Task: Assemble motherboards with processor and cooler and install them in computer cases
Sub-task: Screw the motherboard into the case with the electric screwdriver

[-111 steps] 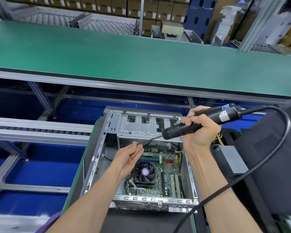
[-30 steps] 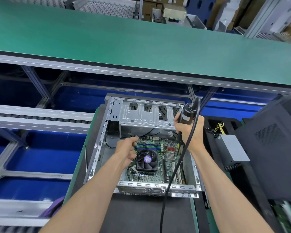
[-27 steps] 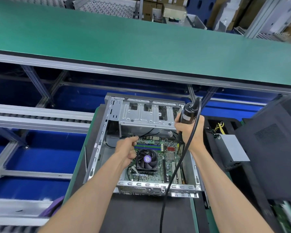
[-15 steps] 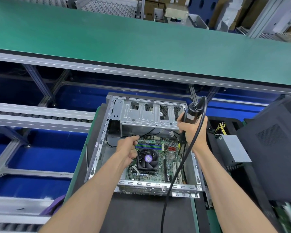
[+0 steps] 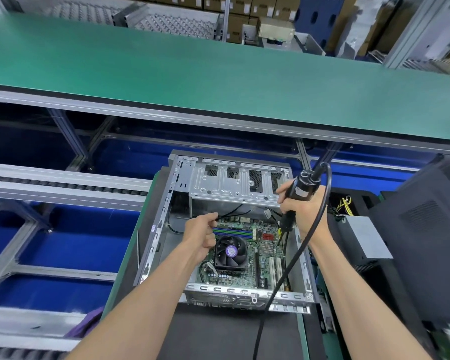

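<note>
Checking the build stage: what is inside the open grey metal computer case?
Inside the open grey metal computer case lies a green motherboard carrying a black cooler fan. The processor under the fan is hidden; the left hand covers the board's upper left corner.

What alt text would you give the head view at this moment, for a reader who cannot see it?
A person's right hand holds a corded electric screwdriver upright, bit down over the motherboard seated in an open computer case. The left hand pinches a thin black cable aside, beside the cooler fan. A green conveyor belt runs behind.
</note>
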A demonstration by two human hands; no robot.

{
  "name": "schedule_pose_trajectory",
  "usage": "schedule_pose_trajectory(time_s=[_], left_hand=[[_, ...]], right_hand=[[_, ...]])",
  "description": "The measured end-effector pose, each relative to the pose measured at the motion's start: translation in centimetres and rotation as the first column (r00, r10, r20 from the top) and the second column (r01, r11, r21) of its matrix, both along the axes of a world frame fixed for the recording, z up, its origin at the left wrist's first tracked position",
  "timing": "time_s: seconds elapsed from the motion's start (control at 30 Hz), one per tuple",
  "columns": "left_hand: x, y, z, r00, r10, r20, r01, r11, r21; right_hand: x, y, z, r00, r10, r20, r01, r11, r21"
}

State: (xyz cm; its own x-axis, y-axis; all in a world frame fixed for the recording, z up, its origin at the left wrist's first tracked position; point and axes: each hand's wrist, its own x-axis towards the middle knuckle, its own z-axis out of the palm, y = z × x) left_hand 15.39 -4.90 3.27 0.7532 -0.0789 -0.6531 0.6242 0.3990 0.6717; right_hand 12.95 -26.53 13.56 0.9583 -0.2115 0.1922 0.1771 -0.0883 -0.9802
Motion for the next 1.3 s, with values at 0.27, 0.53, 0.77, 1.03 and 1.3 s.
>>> schedule_pose_trajectory(time_s=[0.27, 0.53, 0.77, 1.03, 1.3], left_hand=[[-0.2, 0.3, 0.4, 0.972, 0.211, -0.101, -0.234, 0.873, -0.428], [0.0, 0.6, 0.6, 0.988, 0.153, -0.015, -0.137, 0.837, -0.530], [0.1, 0.5, 0.6, 0.989, 0.139, 0.052, -0.092, 0.851, -0.516], [-0.2, 0.8, 1.1, 0.995, 0.039, 0.092, 0.015, 0.852, -0.523], [-0.2, 0.6, 1.2, 0.998, 0.023, 0.057, 0.012, 0.843, -0.538]], right_hand=[[-0.2, 1.7, 4.6, 0.963, -0.159, 0.216, 0.037, 0.876, 0.481], [0.0, 3.7, 5.2, 0.979, -0.148, 0.139, 0.000, 0.686, 0.728], [-0.1, 4.0, 4.6, 0.987, -0.126, 0.100, 0.005, 0.643, 0.765], [-0.4, 3.4, 4.5, 0.991, -0.122, 0.057, 0.028, 0.599, 0.800], [-0.4, 3.1, 4.6, 0.988, -0.136, 0.071, 0.023, 0.588, 0.809]])
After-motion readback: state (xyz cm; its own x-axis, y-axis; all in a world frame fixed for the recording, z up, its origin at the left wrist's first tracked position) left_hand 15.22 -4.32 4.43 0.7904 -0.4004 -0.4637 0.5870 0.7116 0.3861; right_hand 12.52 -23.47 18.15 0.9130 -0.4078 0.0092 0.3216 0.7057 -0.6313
